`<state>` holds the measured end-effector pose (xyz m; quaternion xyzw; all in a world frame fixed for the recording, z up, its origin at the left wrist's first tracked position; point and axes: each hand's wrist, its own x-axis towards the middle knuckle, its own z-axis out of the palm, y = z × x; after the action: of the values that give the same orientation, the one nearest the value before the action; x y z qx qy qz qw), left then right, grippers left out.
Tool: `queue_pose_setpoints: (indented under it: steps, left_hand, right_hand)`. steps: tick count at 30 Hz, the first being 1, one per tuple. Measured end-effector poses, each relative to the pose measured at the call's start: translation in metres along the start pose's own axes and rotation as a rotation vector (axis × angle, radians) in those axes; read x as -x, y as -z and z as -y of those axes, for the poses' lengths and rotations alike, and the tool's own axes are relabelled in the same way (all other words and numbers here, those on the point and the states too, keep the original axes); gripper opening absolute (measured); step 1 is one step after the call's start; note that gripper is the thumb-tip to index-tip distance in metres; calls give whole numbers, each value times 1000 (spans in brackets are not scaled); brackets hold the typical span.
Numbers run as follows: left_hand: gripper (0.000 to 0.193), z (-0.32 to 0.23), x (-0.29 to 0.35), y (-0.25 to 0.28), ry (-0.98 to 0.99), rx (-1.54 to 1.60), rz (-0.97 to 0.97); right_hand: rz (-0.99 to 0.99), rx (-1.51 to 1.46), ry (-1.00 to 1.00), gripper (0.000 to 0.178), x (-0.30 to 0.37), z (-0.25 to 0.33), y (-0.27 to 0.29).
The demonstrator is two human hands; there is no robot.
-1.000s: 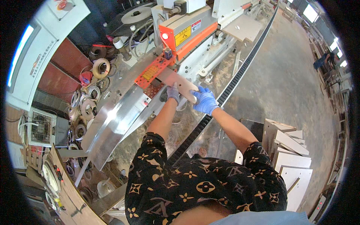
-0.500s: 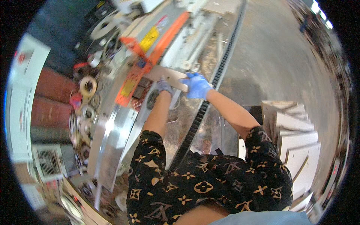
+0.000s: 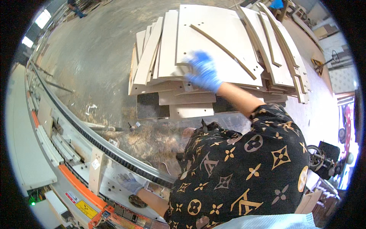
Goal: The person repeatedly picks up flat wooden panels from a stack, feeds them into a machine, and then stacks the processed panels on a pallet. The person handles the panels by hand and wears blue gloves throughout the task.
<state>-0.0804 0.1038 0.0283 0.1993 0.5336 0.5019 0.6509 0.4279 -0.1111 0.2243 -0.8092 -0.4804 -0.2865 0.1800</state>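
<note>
My right hand (image 3: 204, 73), in a blue glove, is over the near left part of a stack of pale boards (image 3: 213, 23). Motion smears its fingers, so I cannot tell whether they grip a board's edge. Down at the lower left, my left hand (image 3: 130, 184) wears a pale grey glove, fingers stretched out and apart, holding nothing. It lies low over the metal bed of a long machine, just right of a narrow pale board (image 3: 96, 170) with a white label. That board lies across the machine's bed beside an orange guard rail (image 3: 82, 185).
A black ribbed chain track (image 3: 95, 135) runs along the machine's near side. Loose narrow strips (image 3: 223, 51) lie on the board stack. Scraps and a rod (image 3: 103, 128) litter the concrete floor between machine and stack. A motorbike (image 3: 318, 156) stands at the far right.
My view has swung right, from the machine to the board stack. Both hands were on a board at the machine; the right has moved over to the stack, and the left has let go.
</note>
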Motion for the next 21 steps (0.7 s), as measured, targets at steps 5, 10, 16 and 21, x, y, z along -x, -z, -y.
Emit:
queue_pose_setpoints:
  steps: [5, 10, 16, 21]
  left_hand:
    - [50, 18, 8, -15, -476, -302, 149]
    - [42, -5, 3, -39, -1188, -778, 232]
    - [30, 0, 88, -73, -937, -528, 176]
    - [45, -9, 174, -86, -511, -140, 185]
  right_hand:
    - [439, 407, -830, 60, 7, -120, 46]
    - [345, 62, -675, 64, 0, -66, 48]
    - [436, -514, -13, 67, -6, 120, 6]
    - [676, -997, 530, 71, 24, 247, -12]
